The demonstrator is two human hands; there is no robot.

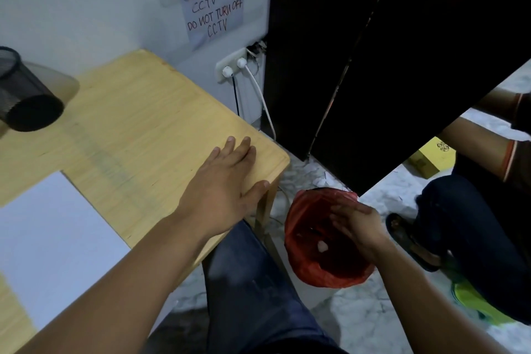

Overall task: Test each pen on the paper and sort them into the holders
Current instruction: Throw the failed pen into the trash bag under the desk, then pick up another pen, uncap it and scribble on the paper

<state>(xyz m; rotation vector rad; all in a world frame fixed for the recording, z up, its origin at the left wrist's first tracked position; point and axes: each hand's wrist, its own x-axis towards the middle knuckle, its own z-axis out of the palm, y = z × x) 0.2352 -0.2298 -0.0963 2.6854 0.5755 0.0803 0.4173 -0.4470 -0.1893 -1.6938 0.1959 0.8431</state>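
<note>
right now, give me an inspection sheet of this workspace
surface: wooden table, bare at its right corner
job's things: white paper flat at the table's near left; black mesh holder at far left; no pen seen
clutter: bin with red bag on the floor, scraps inside
grips: left hand flat on the table corner, fingers straight; right hand over the bin, blurred, hold unclear
cables: white cable and dark cable hang from the wall socket
surroundings: handwritten CCTV notice, dark cabinet, second person's leg
</note>
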